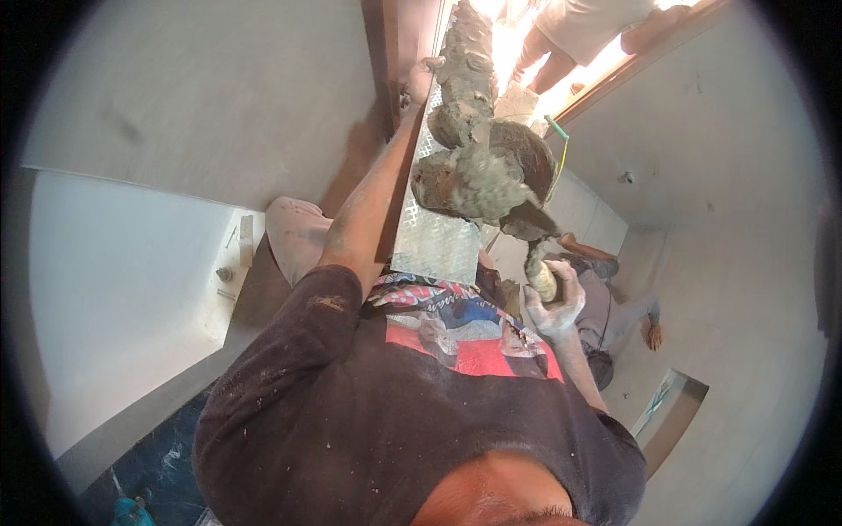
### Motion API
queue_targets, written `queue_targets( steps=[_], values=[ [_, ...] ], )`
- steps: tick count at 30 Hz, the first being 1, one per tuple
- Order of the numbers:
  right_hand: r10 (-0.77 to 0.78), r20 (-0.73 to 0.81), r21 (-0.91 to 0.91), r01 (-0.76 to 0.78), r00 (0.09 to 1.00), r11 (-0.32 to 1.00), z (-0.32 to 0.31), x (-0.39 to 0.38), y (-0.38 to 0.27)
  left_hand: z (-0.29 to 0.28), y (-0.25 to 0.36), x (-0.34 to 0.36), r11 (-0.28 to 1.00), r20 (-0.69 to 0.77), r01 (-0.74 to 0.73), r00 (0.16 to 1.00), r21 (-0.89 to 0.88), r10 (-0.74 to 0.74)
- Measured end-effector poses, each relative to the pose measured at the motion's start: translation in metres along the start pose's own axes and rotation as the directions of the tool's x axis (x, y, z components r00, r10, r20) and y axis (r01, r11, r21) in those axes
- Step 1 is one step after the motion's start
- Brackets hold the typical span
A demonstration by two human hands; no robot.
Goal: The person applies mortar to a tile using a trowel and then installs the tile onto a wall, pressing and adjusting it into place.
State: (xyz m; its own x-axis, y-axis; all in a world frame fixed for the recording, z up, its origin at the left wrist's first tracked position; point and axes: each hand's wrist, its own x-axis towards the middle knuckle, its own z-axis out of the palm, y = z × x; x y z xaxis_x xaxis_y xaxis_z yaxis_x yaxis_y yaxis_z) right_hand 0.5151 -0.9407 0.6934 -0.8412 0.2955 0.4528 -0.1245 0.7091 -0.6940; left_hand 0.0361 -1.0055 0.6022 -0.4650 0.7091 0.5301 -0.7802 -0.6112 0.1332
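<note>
A long pale tile (436, 250) with a textured back is held up in front of me. My left hand (421, 83) grips its far left edge. Grey wet mortar (467, 66) lies in a thick lumpy strip on the tile's far part, with a larger heap nearer me. My right hand (557, 302) is closed round the pale handle of a trowel (531, 219). The trowel's blade, coated in mortar, is at the right side of the heap, where the mortar is partly blurred.
Behind the heap is a mortar-smeared bucket (535, 149) with a green-gripped handle. A co-worker (596, 294) is low down at the right, and another person (592, 26) stands in the bright doorway. A wall niche (671, 421) is at the lower right.
</note>
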Motion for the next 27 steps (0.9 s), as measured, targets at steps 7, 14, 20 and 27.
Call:
queue_targets(
  steps=[7,14,20,27],
  values=[
    [-0.236,0.035,-0.147,0.239,0.971,0.960,0.046,-0.002,0.048,-0.022,0.009,0.000,1.000,0.097,-0.031,0.995,-0.002,0.031],
    [-0.163,0.171,-0.029,0.171,0.972,0.985,0.076,-0.010,0.088,-0.013,0.001,-0.001,0.975,-0.159,-0.087,0.980,0.203,0.120],
    [-0.011,0.280,0.138,-0.029,0.960,0.990,0.089,-0.010,0.113,-0.037,0.029,-0.014,0.986,-0.161,-0.120,0.977,0.117,0.138],
    [0.198,0.239,0.118,-0.231,0.951,0.966,0.074,-0.045,0.169,-0.011,0.013,-0.005,0.992,0.013,-0.110,0.994,0.057,0.109]
  ],
)
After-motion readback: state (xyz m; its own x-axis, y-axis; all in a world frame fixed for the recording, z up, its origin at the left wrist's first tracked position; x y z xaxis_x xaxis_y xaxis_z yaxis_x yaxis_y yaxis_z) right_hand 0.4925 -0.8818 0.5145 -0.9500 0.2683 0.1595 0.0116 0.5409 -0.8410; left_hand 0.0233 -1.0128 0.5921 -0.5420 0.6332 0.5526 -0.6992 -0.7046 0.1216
